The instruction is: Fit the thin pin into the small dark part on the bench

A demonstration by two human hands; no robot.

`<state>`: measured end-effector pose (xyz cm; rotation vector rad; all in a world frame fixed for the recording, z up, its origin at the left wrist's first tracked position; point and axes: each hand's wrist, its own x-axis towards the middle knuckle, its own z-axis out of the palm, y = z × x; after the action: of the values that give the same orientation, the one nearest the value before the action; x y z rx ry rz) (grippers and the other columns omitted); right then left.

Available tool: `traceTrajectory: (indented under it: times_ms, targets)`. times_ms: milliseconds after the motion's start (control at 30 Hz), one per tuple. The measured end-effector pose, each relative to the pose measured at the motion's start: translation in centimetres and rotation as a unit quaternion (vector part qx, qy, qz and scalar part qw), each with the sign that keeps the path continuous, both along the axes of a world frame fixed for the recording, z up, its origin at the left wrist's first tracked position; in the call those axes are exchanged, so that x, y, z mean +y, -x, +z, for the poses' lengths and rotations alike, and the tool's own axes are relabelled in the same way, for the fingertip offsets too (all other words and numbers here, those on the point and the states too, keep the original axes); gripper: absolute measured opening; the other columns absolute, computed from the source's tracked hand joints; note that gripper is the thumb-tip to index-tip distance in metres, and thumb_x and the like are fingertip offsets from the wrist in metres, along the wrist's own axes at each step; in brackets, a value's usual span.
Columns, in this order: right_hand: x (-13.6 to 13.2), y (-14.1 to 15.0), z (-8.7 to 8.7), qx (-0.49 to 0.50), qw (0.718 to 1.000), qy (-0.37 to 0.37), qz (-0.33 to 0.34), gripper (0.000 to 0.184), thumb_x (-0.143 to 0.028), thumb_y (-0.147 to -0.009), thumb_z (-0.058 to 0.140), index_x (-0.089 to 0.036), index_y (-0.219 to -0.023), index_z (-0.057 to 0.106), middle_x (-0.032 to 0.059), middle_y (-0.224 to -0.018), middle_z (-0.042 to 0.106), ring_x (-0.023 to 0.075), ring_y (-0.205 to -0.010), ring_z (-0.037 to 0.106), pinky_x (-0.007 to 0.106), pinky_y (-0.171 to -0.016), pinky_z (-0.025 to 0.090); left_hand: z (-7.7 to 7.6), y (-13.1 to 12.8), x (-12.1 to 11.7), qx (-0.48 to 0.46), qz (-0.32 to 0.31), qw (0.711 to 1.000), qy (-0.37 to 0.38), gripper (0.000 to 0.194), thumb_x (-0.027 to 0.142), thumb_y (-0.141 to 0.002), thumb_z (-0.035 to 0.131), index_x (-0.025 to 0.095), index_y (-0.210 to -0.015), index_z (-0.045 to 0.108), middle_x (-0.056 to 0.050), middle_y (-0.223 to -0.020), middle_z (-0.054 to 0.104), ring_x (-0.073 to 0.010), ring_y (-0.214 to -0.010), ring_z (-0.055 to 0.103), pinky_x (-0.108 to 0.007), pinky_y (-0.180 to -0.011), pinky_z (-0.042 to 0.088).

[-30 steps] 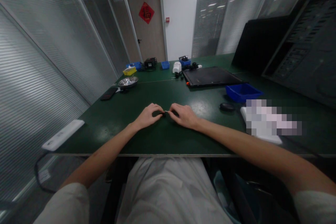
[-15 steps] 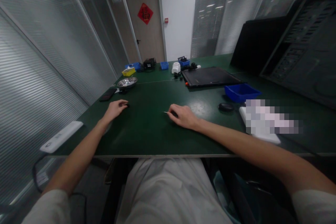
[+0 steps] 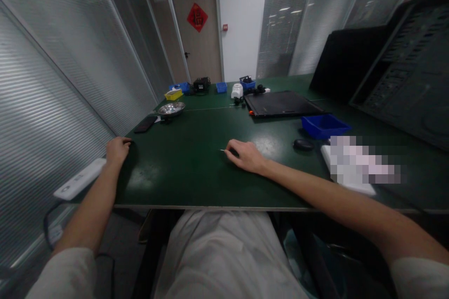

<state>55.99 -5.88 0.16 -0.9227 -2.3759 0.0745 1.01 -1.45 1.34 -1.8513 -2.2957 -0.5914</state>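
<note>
My right hand (image 3: 245, 155) rests on the green table (image 3: 189, 175) near its middle. Its fingers are pinched on a thin tool whose slim pale tip (image 3: 221, 150) points left; the rest is hidden in the hand. At the table's left edge is my left hand (image 3: 117, 151), fingers curled together beside the white power strip (image 3: 79, 180). Something small and dark seems to be at its fingertips, too unclear to name. Beyond that hand lie a dark phone (image 3: 145, 124) and a shiny metal bowl (image 3: 171, 109).
To the right are a black mouse (image 3: 303, 145), a blue tray (image 3: 324, 126) and a white flat object (image 3: 345, 182), partly pixelated. A black flat panel (image 3: 280, 103) lies farther back. Small bins, one a yellow tray (image 3: 173, 95), stand along the far side. A large dark case (image 3: 414, 70) rises at right.
My left hand has moved left, from over the table to its left edge near the power strip. My right hand has stayed put with the thin tool. The view has shifted slightly.
</note>
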Motion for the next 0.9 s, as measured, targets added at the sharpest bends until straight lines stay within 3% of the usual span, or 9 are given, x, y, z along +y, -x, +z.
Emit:
traceTrajectory:
  times_ms: [233,633,900]
  targets:
    - [-0.1,0.0,0.1,-0.002,1.000,0.002,0.003,0.018,-0.037,-0.103,0.048,-0.021,-0.100,0.057,0.0038,-0.098,0.068,0.0156,-0.078,0.060,0.027,-0.065,0.034,-0.1,-0.6,-0.3,0.039,0.043,0.998,0.000,0.031,0.010,-0.091,0.060,0.003,-0.118,0.072,-0.011,-0.113,0.071,-0.0225,-0.108,0.058,-0.029,-0.100,0.039]
    - [-0.2,0.1,0.3,-0.008,1.000,0.008,0.006,0.019,-0.038,-0.103,0.048,-0.021,-0.100,0.058,0.0039,-0.097,0.068,0.0155,-0.078,0.060,0.027,-0.064,0.034,0.5,-1.8,-0.7,0.076,0.064,0.995,0.017,0.030,0.011,-0.090,0.058,0.002,-0.114,0.074,-0.012,-0.101,0.072,-0.0197,-0.092,0.057,-0.026,-0.089,0.041]
    - [-0.1,0.0,0.1,-0.007,1.000,0.007,0.005,0.019,-0.037,-0.103,0.049,-0.021,-0.100,0.058,0.0038,-0.096,0.068,0.0155,-0.077,0.060,0.027,-0.065,0.034,0.9,-3.3,-1.4,0.101,0.095,0.990,0.023,0.033,0.019,-0.094,0.053,0.001,-0.111,0.074,-0.018,-0.097,0.068,-0.0268,-0.091,0.057,-0.033,-0.082,0.040]
